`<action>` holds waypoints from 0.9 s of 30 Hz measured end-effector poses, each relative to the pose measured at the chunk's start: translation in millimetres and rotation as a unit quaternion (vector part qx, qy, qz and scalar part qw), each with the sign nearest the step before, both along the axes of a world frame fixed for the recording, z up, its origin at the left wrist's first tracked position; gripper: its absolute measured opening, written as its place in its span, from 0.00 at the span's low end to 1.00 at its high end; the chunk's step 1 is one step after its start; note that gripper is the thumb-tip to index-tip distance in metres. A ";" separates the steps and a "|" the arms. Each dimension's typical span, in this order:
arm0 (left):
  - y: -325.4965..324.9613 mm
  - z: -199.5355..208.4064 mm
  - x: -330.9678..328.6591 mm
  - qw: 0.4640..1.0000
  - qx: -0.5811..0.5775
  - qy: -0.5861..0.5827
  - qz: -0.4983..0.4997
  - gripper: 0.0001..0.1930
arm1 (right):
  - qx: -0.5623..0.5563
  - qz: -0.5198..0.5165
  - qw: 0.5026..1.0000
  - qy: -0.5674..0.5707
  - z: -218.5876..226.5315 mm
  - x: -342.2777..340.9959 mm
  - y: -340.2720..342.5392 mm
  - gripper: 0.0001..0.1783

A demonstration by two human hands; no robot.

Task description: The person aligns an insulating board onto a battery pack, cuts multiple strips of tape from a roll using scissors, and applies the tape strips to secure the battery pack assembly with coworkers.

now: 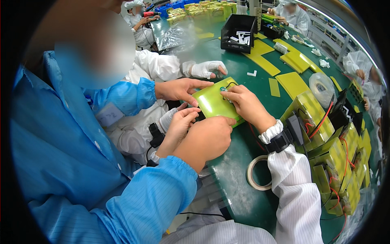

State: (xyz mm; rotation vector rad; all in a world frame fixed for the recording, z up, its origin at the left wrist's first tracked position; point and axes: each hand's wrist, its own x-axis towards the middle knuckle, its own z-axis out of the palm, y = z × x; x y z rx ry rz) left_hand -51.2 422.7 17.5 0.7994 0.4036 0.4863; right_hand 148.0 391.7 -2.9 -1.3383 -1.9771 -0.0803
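Observation:
A flat pack wrapped in glossy yellow-green sheet (211, 101) lies near the table's edge. My right hand (245, 103) reaches over it from the right, fingers pinched on a small green part (223, 89) at its top, where a black wire loops. My left hand (178, 127) is at the pack's left side, thumb and fingers drawn together; whatever is between them is hidden. A co-worker in blue sleeves has one hand (178, 90) on the pack's far left edge and the other (209, 137) on its near edge, crossing over my left forearm.
Another person's gloved hand (208, 70) rests beyond the pack. A tape roll (251, 174) lies by my right forearm. Wired yellow-green packs (335, 162) stand at right. Farther back are a black bin (239, 32), yellow-green sheets (290, 83) and a clear-wrapped roll (321, 87).

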 end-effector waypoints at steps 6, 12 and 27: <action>19.7 -62.0 -32.9 0.966 -0.151 -0.159 -0.135 0.26 | 0.015 0.015 0.998 -0.051 6.2 -13.8 -1.4 0.19; -11.2 -3.0 -15.4 0.979 -0.180 -0.030 -0.086 0.24 | -0.002 -0.010 1.000 -0.022 1.1 -10.9 -11.4 0.23; -28.9 -6.8 6.4 0.880 -0.264 -0.338 -0.202 0.22 | 0.046 -0.044 0.990 -0.123 3.7 -10.4 -12.5 0.16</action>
